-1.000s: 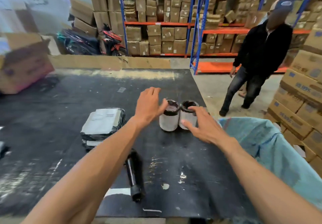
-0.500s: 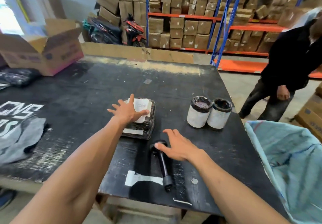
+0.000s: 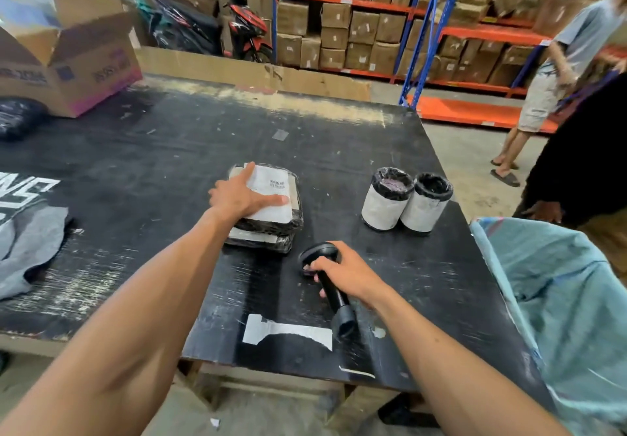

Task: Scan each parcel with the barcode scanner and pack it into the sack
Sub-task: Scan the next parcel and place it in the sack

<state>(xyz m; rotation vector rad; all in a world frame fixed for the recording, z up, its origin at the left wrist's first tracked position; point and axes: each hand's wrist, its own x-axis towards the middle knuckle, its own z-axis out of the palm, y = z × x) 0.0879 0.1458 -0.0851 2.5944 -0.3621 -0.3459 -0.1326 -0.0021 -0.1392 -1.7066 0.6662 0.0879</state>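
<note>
Two flat parcels [image 3: 268,213] stacked near the middle of the black table [image 3: 169,150], black wrap, white label with its barcode facing up on the top one. Left hand [image 3: 242,195] laid flat on that label, fingers straight and spread, pressing rather than gripping, thumb stretched across the lower part of the paper and just short of the printed bars. Right hand [image 3: 349,276] curled round the handle of the barcode scanner [image 3: 327,276], head of the scanner resting on the tabletop just in front of the stack and pointed roughly toward it. Two cylindrical parcels [image 3: 407,201] upright and touching each other, off to the right of the stack, untouched by either hand. Blue sack [image 3: 559,300] hanging open at the right edge of the table, well apart from the stack and close by the right forearm. Risks, as a judgement: thumb or fingers drifting over the bars and spoiling the read; glossy wrap letting the top parcel slide off the lower one when lifted; only the top label scanned and both dropped into the sack together; scanner aimed too flat from table height to catch the code.
</note>
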